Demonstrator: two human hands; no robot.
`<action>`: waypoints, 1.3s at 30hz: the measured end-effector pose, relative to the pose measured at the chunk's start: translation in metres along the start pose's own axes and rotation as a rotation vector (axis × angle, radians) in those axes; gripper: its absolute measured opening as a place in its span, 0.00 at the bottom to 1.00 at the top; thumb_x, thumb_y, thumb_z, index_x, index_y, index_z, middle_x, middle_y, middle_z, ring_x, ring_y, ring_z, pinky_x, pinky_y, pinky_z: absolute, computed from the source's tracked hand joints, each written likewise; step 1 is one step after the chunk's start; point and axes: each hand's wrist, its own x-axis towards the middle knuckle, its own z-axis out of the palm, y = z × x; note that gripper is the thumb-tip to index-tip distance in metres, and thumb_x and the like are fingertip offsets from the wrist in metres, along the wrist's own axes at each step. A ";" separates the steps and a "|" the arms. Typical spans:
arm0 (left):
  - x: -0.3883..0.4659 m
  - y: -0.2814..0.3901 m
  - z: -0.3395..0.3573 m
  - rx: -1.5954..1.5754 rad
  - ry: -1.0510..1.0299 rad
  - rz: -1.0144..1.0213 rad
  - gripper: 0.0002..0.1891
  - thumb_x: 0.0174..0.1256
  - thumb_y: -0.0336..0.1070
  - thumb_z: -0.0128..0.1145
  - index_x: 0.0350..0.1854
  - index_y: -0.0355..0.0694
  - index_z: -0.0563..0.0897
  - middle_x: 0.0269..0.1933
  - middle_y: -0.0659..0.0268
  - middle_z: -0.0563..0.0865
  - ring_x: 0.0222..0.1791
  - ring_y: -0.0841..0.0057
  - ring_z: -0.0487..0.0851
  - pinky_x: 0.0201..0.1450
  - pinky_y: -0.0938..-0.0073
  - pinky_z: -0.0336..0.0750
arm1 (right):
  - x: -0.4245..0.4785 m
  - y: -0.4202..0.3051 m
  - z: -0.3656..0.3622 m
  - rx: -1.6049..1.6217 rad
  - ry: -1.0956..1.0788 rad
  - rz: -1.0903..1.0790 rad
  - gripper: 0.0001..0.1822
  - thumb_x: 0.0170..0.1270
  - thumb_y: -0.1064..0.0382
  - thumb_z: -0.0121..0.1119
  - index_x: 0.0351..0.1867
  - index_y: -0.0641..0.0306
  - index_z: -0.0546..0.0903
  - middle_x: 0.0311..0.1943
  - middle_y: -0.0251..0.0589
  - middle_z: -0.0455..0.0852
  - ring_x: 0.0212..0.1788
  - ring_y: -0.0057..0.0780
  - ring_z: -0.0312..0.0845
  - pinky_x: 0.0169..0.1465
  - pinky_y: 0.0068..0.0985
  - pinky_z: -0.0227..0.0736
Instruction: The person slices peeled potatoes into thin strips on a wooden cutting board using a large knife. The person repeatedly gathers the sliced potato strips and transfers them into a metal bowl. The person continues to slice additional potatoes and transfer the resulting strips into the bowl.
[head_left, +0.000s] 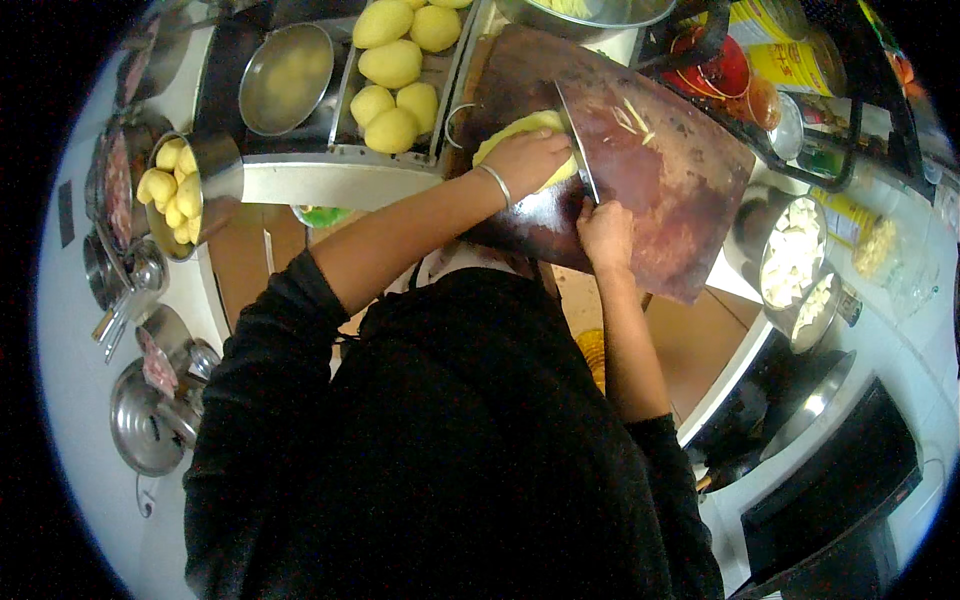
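Observation:
My left hand (529, 157) rests flat over a mass of yellow peeled potato (491, 142) on the dark wooden cutting board (675, 217), its fingertips close to a blade. My right hand (607, 231) grips the handle of a wide cleaver (577, 146), whose blade stands nearly upright against the right side of the potato. Whether the potato beneath my palm is sliced cannot be told. A few thin yellow strips (634, 120) lie on the board to the right of the cleaver.
Peeled potatoes (391, 64) fill a metal tray at upper left, beside a bowl of cloudy water (287, 79). A pot of smaller potatoes (176, 195) stands far left. Right of the board are a container of white cubes (793, 251), red tubs (712, 67) and yellow-labelled cans (795, 66).

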 end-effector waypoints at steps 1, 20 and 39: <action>-0.001 0.000 0.000 0.006 0.001 0.001 0.16 0.58 0.33 0.48 0.50 0.42 0.78 0.53 0.65 0.79 0.53 0.69 0.79 0.54 0.72 0.76 | 0.002 0.003 0.001 0.020 -0.023 -0.009 0.16 0.61 0.56 0.57 0.26 0.68 0.84 0.24 0.61 0.82 0.31 0.58 0.81 0.38 0.47 0.77; -0.005 -0.001 0.009 0.002 0.069 -0.006 0.14 0.57 0.33 0.50 0.46 0.41 0.78 0.50 0.65 0.79 0.50 0.69 0.80 0.50 0.71 0.78 | -0.004 -0.011 -0.007 0.062 -0.002 -0.052 0.18 0.61 0.58 0.58 0.25 0.75 0.82 0.24 0.63 0.81 0.31 0.58 0.81 0.38 0.45 0.77; -0.010 -0.001 0.007 -0.027 0.118 -0.012 0.16 0.57 0.32 0.49 0.48 0.41 0.78 0.47 0.64 0.79 0.48 0.69 0.81 0.50 0.72 0.79 | -0.001 -0.006 0.006 -0.010 -0.055 -0.047 0.16 0.60 0.58 0.58 0.26 0.73 0.83 0.25 0.64 0.82 0.32 0.58 0.81 0.39 0.46 0.77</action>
